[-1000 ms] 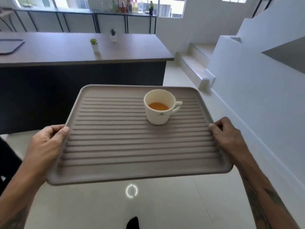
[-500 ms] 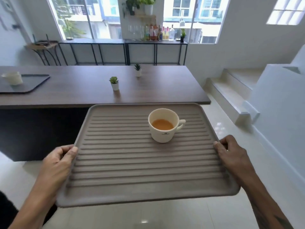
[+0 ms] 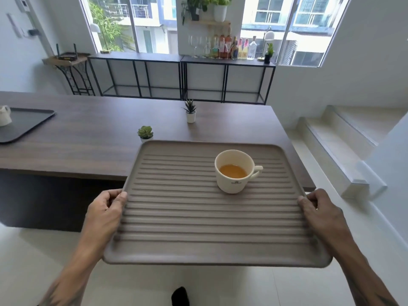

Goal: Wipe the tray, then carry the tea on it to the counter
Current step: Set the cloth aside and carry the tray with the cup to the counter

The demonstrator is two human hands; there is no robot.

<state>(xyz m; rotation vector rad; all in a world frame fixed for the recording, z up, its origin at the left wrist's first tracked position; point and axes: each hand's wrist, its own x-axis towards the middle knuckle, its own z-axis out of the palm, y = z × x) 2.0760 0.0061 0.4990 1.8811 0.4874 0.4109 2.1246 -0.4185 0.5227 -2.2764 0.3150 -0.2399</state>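
Note:
I hold a ribbed grey-brown tray [image 3: 198, 228] level in the air in front of me. My left hand [image 3: 106, 214] grips its left rim and my right hand [image 3: 319, 212] grips its right rim, thumbs on top. A cream cup of orange-brown tea [image 3: 235, 171] stands upright on the tray's far right part, handle pointing right. The dark wooden counter [image 3: 99, 138] stretches across the view just beyond the tray, and the tray's far edge overlaps the counter's near edge.
Two small potted plants [image 3: 145, 133] [image 3: 190, 111] stand on the counter close to the tray's far edge. A dark tray [image 3: 24, 124] with a pale cup [image 3: 4, 115] lies at the counter's left end. White steps [image 3: 337, 151] rise at the right. Black shelving lines the windows.
The counter has come closer and now lies directly beyond the tray. My view has lifted, showing more of the windows. Both hands keep the same grip and the cup stays in place.

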